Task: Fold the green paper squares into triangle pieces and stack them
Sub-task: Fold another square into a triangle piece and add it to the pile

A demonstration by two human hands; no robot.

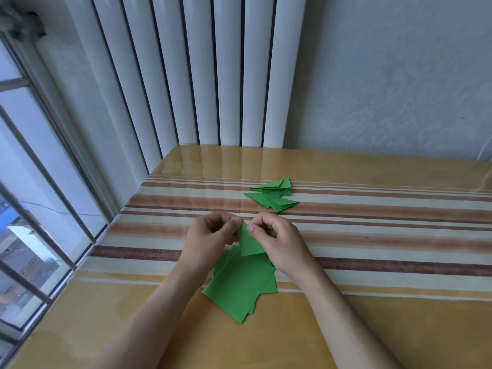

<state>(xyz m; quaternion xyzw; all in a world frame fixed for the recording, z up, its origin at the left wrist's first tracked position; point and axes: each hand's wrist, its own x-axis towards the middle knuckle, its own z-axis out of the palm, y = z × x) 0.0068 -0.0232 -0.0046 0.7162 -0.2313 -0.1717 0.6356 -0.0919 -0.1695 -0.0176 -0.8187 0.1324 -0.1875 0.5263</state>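
Note:
A folded green paper piece point(249, 242) is held just above the table between both hands. My left hand point(210, 235) pinches its upper left tip and my right hand point(274, 239) pinches its upper right edge with thumb and curled fingers. Below the hands lies a loose pile of flat green paper squares point(239, 288), partly covered by my wrists. Farther back on the table lies a spread heap of folded green triangle pieces point(273, 195), apart from both hands.
The table point(372, 328) has a glossy yellow top with brown and cream stripes. A white radiator point(202, 75) stands behind it against the wall. A window point(32, 209) runs along the left edge of the table.

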